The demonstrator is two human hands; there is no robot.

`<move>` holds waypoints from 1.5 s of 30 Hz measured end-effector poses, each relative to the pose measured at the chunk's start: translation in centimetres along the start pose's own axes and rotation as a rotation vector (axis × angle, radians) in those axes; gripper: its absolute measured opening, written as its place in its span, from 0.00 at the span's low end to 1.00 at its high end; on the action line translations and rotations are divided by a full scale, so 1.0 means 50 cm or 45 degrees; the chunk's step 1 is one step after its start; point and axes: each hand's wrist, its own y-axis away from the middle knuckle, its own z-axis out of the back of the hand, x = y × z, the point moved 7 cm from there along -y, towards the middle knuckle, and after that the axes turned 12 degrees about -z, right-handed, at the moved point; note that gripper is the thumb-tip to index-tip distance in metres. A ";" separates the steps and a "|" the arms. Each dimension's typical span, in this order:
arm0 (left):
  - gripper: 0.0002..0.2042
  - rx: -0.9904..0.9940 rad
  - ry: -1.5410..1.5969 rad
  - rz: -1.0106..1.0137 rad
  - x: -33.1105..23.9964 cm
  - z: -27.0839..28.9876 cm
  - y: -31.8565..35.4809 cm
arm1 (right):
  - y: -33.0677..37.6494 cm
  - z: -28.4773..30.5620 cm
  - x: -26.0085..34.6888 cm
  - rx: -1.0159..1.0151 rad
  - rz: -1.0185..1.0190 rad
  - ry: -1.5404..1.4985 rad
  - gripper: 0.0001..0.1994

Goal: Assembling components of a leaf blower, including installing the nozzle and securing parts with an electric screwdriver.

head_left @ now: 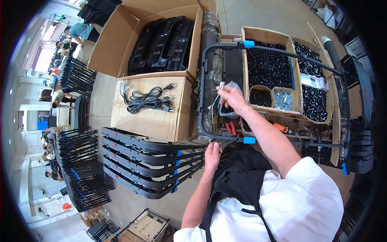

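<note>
White wire (215, 101) slants from the pinching right hand (232, 97) toward the black frame (201, 92)'s left side, left hand (212, 156)'s grip unclear.

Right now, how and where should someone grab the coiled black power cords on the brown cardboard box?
Probably around the middle of the coiled black power cords, from above: the loops gather there, uncovered, on the brown cardboard box. Black plugs splay rightward and pale wire ends trail at the left, so gripping either end might loosen the bundle.
</note>
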 end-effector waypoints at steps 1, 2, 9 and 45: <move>0.14 0.022 -0.007 -0.009 0.007 -0.007 -0.006 | -0.009 0.023 -0.028 0.125 -0.154 0.392 0.16; 0.14 0.042 -0.013 -0.020 0.013 -0.009 -0.007 | -0.009 0.036 -0.062 0.093 -0.205 0.670 0.16; 0.12 0.089 -0.010 0.021 -0.012 -0.016 -0.006 | 0.037 -0.035 -0.113 -0.049 0.014 0.841 0.19; 0.11 -0.019 0.198 0.145 -0.016 -0.020 -0.034 | -0.025 0.035 -0.062 0.138 0.413 2.218 0.09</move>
